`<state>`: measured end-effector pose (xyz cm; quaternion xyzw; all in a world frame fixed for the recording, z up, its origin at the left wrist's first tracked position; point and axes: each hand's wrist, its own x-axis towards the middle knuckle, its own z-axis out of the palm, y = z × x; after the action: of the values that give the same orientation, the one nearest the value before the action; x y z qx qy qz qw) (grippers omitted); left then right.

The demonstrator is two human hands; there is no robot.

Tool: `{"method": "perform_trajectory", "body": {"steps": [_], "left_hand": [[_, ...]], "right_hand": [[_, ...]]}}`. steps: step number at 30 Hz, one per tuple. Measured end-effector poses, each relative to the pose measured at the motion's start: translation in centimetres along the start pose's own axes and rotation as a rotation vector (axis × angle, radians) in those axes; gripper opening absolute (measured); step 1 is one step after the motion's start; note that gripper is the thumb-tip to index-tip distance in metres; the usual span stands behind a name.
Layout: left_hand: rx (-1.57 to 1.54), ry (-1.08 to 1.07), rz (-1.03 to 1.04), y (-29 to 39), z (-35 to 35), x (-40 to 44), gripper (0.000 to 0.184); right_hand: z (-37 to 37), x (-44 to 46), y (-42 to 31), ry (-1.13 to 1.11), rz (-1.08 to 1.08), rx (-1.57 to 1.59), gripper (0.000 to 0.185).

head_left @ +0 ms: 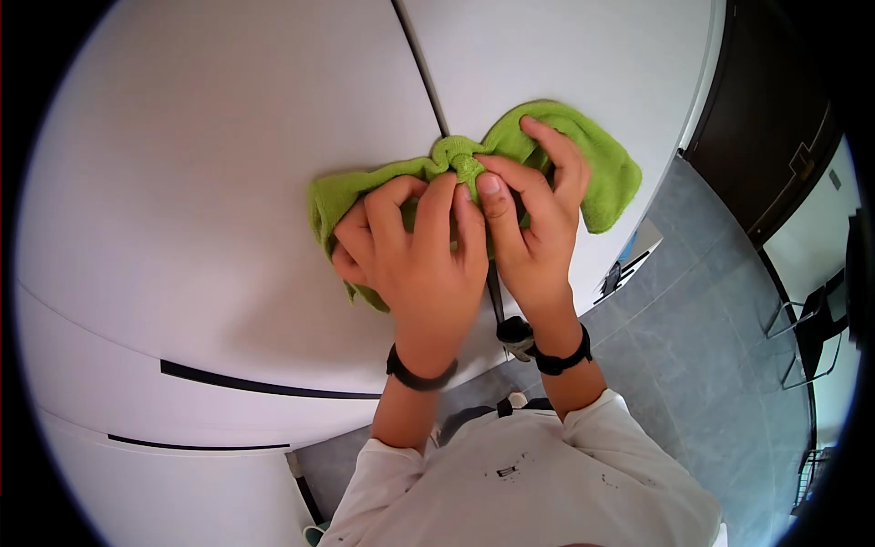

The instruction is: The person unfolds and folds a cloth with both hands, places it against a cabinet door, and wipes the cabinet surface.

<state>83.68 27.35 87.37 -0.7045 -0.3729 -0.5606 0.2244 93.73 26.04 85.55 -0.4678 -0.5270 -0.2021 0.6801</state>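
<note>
A green cloth (606, 173) lies against the white cabinet front, bunched in the middle over the dark vertical gap (421, 64) between two panels. My left hand (415, 232) has its fingers bent over the left part of the cloth, with thumb and index finger at the bunched fold. My right hand (533, 214) pinches the same fold from the right between thumb and index finger, while its other fingers rest on the cloth's right part. The two thumbs are close together. What lies beneath the bunched cloth is hidden.
White panels (210, 137) fill the left and middle, with black handle strips (264, 378) lower down. To the right are a grey tiled floor (693, 301), a dark door (766, 109) and a metal-legged chair (811, 337). A small white box-like unit (638, 255) stands beside the panels.
</note>
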Motion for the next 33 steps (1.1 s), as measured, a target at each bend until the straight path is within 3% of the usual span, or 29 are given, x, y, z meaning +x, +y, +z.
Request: {"method": "perform_trajectory", "body": {"steps": [23, 33], "left_hand": [[-0.002, -0.031, 0.025, -0.1, 0.3, -1.0, 0.018], [-0.068, -0.032, 0.028, -0.5, 0.6, -1.5, 0.020]], "right_hand": [[-0.1, 0.3, 0.0, -0.020, -0.078, -0.036, 0.010], [0.4, -0.5, -0.1, -0.007, 0.003, 0.004, 0.011]]}}
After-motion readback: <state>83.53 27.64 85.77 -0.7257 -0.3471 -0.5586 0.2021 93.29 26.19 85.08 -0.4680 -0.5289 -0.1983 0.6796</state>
